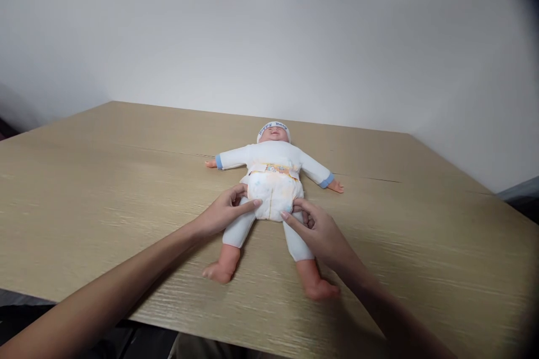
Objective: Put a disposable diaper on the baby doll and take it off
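Baby doll [273, 179] on its back, near the middle of a light wood-grain table [105, 190], head pointing away from the camera. Arms flung out to both sides, legs splayed toward the near table edge, bare feet showing. Dressed in a white long-sleeved suit with blue cuffs and a white cap [273, 128] with lettering too small to read. White diaper [274, 193] around the hips, with a printed coloured band along its waist.

Left hand [223, 213] at the doll's hip on the left of the frame: fingers curled against the side of the diaper, thumb laid over its front lower edge. Pinching the diaper edge, as far as can be told. Right hand [318, 230] at the opposite hip, fingers bent and pressed to the diaper's lower corner where it meets the thigh; grip looks like a light pinch, fingertips partly hidden. Both forearms reach in from the near edge.

White partition wall [269, 50] stands right behind the table.
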Demonstrator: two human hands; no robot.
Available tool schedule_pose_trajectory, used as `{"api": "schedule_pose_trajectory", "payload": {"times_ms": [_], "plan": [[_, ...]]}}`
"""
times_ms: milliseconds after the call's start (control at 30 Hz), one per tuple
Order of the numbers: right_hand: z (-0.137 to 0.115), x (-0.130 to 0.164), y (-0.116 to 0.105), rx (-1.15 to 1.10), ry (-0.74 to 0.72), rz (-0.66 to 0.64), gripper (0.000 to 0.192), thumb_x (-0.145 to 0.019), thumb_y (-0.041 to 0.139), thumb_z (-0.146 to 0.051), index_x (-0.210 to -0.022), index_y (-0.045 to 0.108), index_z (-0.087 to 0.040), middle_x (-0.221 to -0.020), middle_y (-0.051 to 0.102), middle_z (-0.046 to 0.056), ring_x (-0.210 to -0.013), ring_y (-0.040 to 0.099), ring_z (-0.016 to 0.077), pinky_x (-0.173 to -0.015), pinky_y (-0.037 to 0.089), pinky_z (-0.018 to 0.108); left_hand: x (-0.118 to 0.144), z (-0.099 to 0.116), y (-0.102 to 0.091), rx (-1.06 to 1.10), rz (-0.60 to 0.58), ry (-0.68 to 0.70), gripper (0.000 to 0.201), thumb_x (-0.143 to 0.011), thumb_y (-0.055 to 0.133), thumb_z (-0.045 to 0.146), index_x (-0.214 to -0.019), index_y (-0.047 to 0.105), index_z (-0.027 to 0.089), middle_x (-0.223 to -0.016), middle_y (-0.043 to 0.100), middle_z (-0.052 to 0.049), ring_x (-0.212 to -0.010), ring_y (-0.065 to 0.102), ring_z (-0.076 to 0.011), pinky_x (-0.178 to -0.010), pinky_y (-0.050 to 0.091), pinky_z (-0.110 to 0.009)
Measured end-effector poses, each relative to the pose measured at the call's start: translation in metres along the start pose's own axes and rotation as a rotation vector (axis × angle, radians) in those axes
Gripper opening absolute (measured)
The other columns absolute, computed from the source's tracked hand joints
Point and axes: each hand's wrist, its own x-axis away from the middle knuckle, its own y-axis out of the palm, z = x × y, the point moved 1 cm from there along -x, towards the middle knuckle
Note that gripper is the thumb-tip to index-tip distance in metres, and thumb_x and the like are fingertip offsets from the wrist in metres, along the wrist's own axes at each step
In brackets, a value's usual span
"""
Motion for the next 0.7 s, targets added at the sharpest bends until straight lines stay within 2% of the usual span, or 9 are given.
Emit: {"api": "schedule_pose_trajectory", "payload": {"times_ms": [167,333,533,700], "plan": [[-0.0039,0.0005,0.0024,0.116,-0.071,0.026,0.031,-0.098,0.066,-0.052,-0.085,0.065,-0.023,-0.081,0.065,0.001,-0.078,0.056,0.0214,-0.069,0.042,0.034,0.0001,0.0031,0.0007,-0.083,0.021,0.001,0.049,-0.095,0.077,0.06,-0.119,0.074,0.017,-0.114,0.077,-0.01,-0.097,0.067,-0.0233,-0.085,0.051,-0.036],[-0.0023,-0.0011,0.0038,0.111,-0.088,0.037,0.03,-0.098,0.066,-0.048,-0.082,0.058,-0.024,-0.081,0.063,0.0,-0.079,0.056,0.0209,-0.07,0.04,0.033,-0.0008,0.0009,0.0004,-0.07,0.008,0.001,0.052,-0.093,0.077,0.062,-0.118,0.073,0.017,-0.111,0.076,-0.009,-0.097,0.066,-0.0233,-0.083,0.051,-0.034],[0.0023,0.0004,0.0067,0.054,-0.076,0.054,0.029,-0.098,0.067,-0.052,-0.091,0.068,-0.024,-0.083,0.065,0.002,-0.084,0.058,0.0238,-0.071,0.044,0.033,-0.0014,-0.0006,-0.0018,-0.042,-0.001,-0.004,0.053,-0.092,0.079,0.062,-0.121,0.074,0.017,-0.116,0.077,-0.012,-0.099,0.069,-0.0248,-0.082,0.053,-0.035],[0.0032,0.0034,0.0052,0.101,-0.031,0.168,0.034,-0.095,0.072,-0.056,-0.096,0.076,-0.023,-0.09,0.068,0.006,-0.094,0.061,0.028,-0.083,0.049,0.04,-0.0032,-0.0001,-0.0018,0.065,0.007,-0.052,0.05,-0.089,0.085,0.058,-0.116,0.074,0.017,-0.114,0.078,-0.011,-0.098,0.07,-0.0235,-0.083,0.052,-0.034]]}}
